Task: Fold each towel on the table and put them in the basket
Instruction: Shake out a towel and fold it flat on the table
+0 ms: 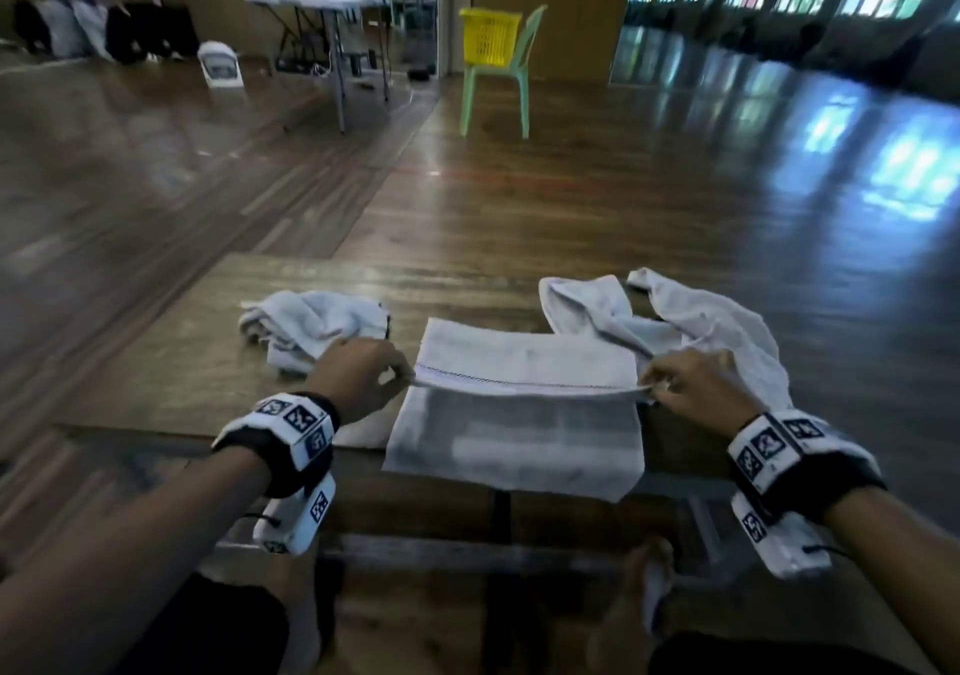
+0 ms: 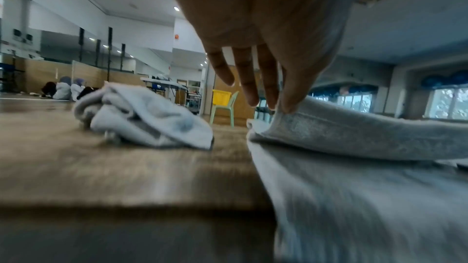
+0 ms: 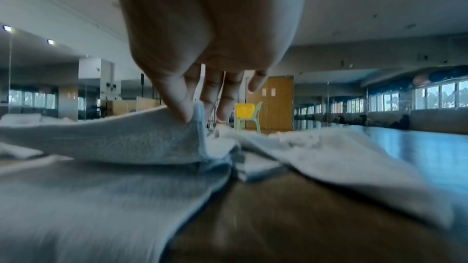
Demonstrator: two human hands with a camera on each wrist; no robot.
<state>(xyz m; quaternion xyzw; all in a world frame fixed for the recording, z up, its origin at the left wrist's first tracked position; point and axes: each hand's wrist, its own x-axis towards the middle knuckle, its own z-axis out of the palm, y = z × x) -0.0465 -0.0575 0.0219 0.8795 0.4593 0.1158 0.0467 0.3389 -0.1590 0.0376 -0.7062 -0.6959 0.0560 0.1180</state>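
Across the room a yellow basket [image 1: 489,36] sits on a chair [image 1: 511,76]; both hands pinch towel [image 1: 519,414] corners.

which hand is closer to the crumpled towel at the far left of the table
Left. The left hand, pinching the middle towel at its left corner, sits right beside the crumpled towel. The right hand pinches the opposite corner, a full towel's span away.

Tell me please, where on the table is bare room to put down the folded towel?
Bare wood lies on the table left and in front of the crumpled towel, and in a narrow strip between it and the towel being folded. The right side is crowded: the spread towel touches the one that the left hand and right hand pinch.
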